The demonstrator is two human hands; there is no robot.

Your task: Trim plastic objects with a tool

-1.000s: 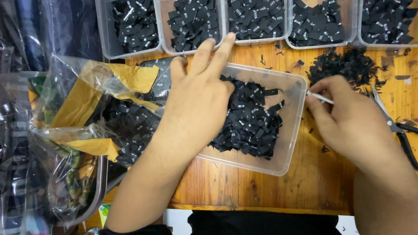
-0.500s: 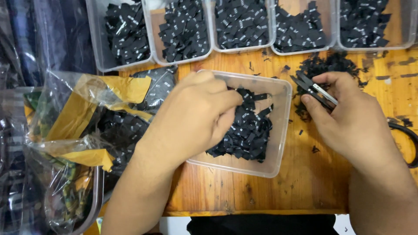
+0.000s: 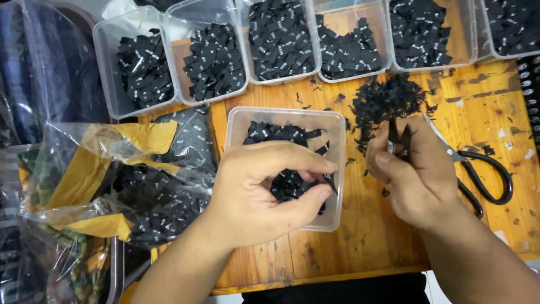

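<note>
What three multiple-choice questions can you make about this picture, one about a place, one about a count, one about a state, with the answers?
1. Where do the black-handled metal scissors lie?
A. on the wooden table, beside the right hand
B. inside a tub
C. on the plastic bag

2. How many clear plastic tubs of black labels stand in the back row?
A. two
B. four
C. six

3. What is the left hand doing?
A. lying flat on the table
B. pinching small black fabric labels over the clear plastic front tub
C. holding the scissors

Answers: 1 A, they rest on the orange wood next to the right hand. 2 C, six tubs can be counted along the top. 3 B, its fingers curl in a grip on labels above that tub.
</note>
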